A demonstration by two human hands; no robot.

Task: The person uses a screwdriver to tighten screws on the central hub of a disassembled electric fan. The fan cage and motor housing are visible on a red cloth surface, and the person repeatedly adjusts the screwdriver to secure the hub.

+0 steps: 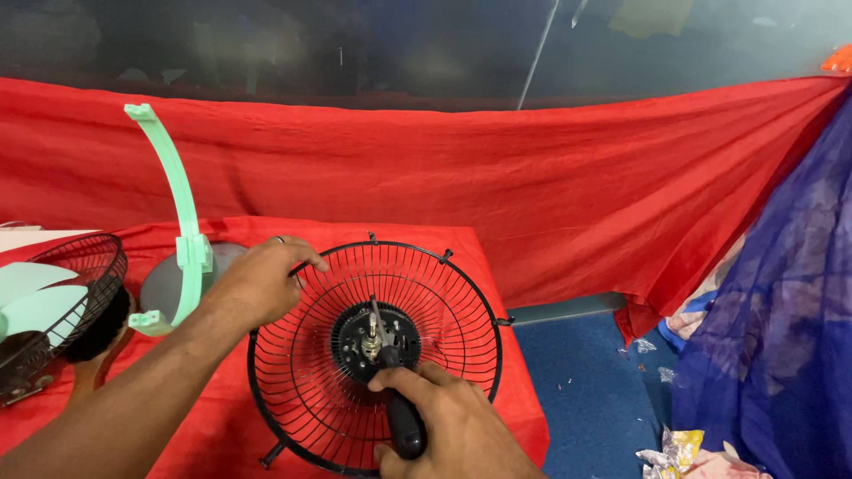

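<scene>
A black wire fan guard (444,302) lies dish-up on the red cloth, with the black motor hub (355,341) and its metal shaft at its centre. My left hand (257,284) grips the guard's upper left rim; a ring shows on one finger. My right hand (453,426) holds a black-handled screwdriver (406,426), whose tip rests on the hub beside the shaft.
A pale green curved plastic bracket (182,222) stands on a grey round base (164,284) to the left. Another black guard with pale green blades (44,306) sits at the far left. Red cloth (532,177) drapes behind. Blue floor and blue netting (781,337) lie right.
</scene>
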